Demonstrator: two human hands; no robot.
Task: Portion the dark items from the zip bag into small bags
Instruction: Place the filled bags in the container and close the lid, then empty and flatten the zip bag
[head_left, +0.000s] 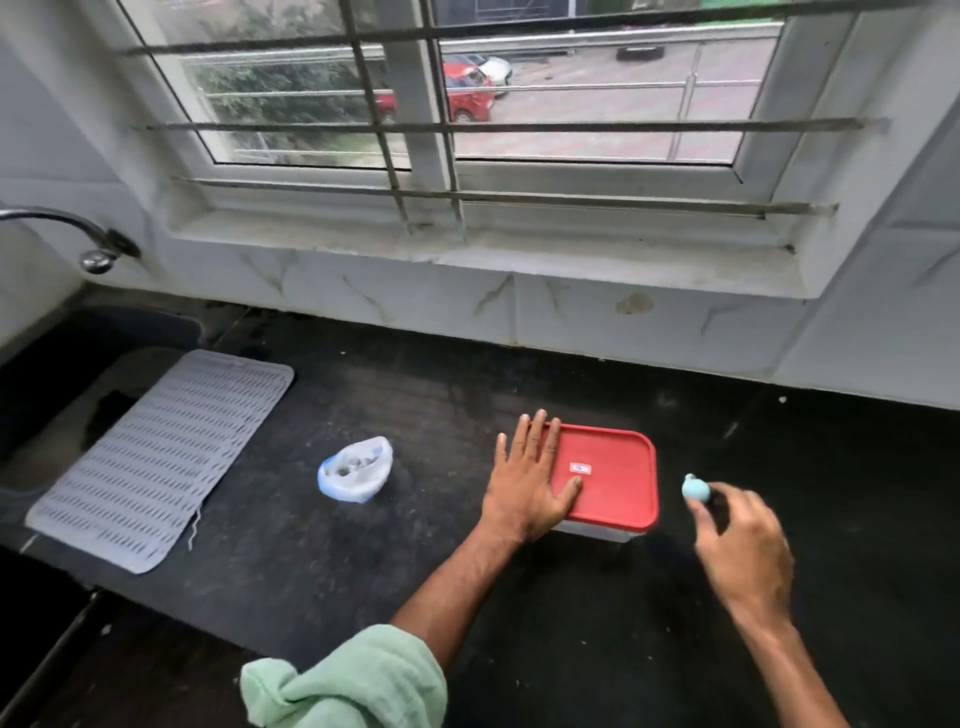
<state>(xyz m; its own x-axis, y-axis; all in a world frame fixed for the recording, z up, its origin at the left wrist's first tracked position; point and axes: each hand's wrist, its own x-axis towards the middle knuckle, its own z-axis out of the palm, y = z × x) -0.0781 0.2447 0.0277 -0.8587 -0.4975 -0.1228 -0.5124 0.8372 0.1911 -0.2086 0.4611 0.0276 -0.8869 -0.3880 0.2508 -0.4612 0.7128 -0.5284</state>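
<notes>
A small clear zip bag (356, 470) with dark items inside stands open on the black counter (415, 545), left of centre. My left hand (530, 480) lies flat, fingers spread, on the left part of the red lid of a plastic box (613, 475). To the right of the box, my right hand (740, 545) pinches a small light-blue bundle (695, 489) between thumb and fingertips, just above the counter.
A grey perforated mat (161, 457) lies over the sink edge at the left, with a tap (96, 244) above it. A tiled wall and barred window ledge (467, 249) run along the back. A green cloth (343, 680) hangs near my left elbow.
</notes>
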